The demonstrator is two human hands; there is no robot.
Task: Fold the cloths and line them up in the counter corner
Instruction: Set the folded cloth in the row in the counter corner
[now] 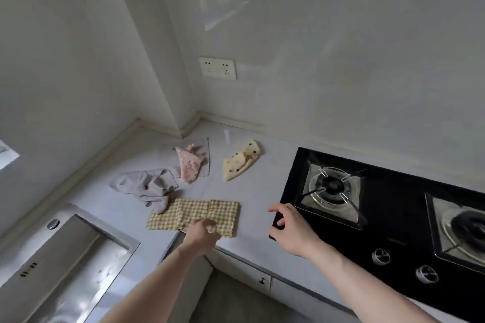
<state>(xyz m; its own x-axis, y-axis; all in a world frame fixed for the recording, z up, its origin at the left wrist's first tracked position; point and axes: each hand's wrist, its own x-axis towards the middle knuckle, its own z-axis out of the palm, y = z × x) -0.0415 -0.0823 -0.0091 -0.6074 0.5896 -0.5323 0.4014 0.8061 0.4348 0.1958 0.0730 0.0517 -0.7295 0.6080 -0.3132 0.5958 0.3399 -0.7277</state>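
A yellow checked cloth [194, 214] lies folded into a long strip near the counter's front edge. My left hand [203, 233] grips its near edge with curled fingers. My right hand [291, 228] hovers to the right of the cloth, over the hob's left edge, fingers loosely curled and holding nothing. A crumpled grey cloth [147, 187] lies just behind the checked one, touching its left end. A pink spotted cloth [189, 165] lies bunched on a flat grey cloth [204, 147] nearer the corner. A yellow dotted cloth [240, 161] lies loosely folded to their right.
A black gas hob [393, 217] with two burners fills the counter's right side. A steel sink [65, 257] is set in at the left. The white counter [259, 186] meets tiled walls at the corner, with a double socket [217, 67] above.
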